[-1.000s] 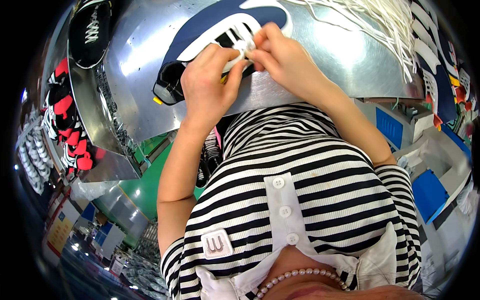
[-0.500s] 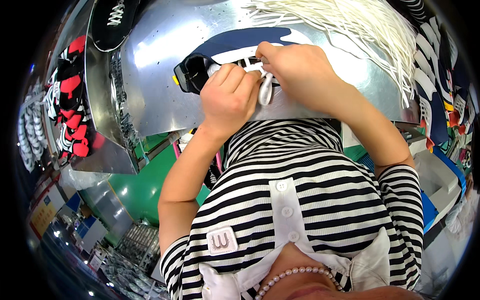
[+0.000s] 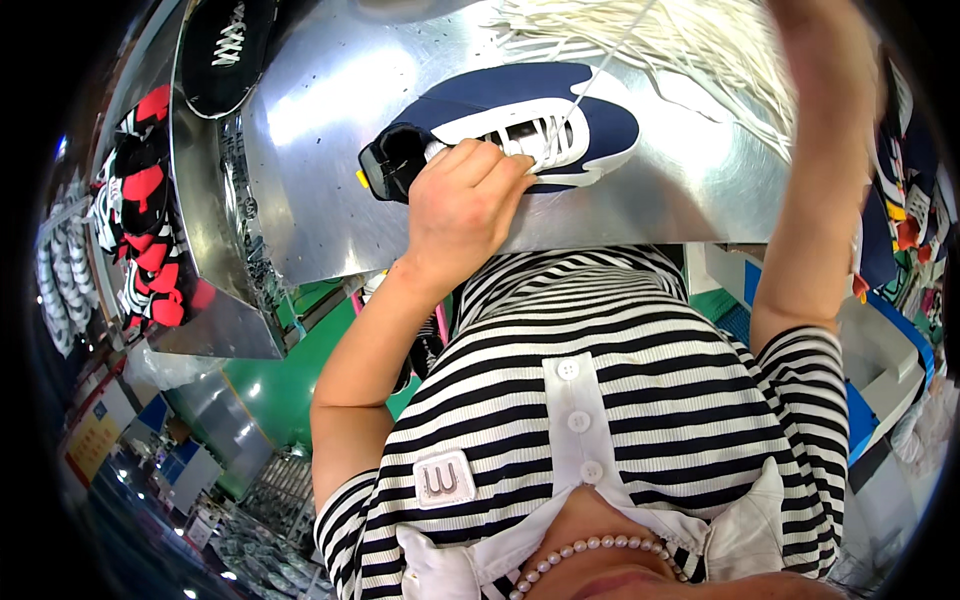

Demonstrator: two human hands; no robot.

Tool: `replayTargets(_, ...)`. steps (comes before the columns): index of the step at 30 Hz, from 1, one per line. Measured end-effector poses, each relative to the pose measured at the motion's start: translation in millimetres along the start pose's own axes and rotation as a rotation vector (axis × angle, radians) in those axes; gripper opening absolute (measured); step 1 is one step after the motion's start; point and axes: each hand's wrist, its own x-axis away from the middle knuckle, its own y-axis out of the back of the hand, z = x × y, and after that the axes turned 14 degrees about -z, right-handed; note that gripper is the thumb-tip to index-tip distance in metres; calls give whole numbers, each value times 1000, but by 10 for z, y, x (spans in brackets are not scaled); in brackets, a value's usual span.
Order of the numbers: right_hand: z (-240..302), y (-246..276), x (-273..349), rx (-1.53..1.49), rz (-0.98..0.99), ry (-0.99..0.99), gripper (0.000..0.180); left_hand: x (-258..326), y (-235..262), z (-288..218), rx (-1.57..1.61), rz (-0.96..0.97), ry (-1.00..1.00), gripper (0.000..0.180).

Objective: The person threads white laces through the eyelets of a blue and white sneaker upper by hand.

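A shoe upper lay on the smooth, reflective metal surface — navy panels, a white slotted lacing section, a dark hollow collar. The left grip was closed on its near side, beside the slots; the rounded toe extended rightward from the grip, the collar leftward. A thin white lace ran straight from the slots to the upper edge of view. The right forearm rose, blurred — the right grip's state could not be told.
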Motion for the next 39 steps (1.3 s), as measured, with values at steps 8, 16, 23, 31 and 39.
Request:
replayTargets(8, -933, -589, 992, 98, 96, -447, 18, -95, 231, -134, 36, 100, 541, 55)
replayTargets(16, -1212, -924, 917, 315, 138, -268, 17, -42, 25, 55, -60, -48, 717, 63)
replayTargets(23, -1170, -872, 1020, 342, 134, -126, 20, -11, -89, 25, -95, -214, 737, 44)
replayTargets(31, -926, -679, 1134, 568, 287, -23, 18, 31, -137, 28, 33, -279, 755, 39)
replayTargets(39, -971, -998, 1011, 950, 481, 197, 20, 147, -187, 25, 75, -374, 665, 35)
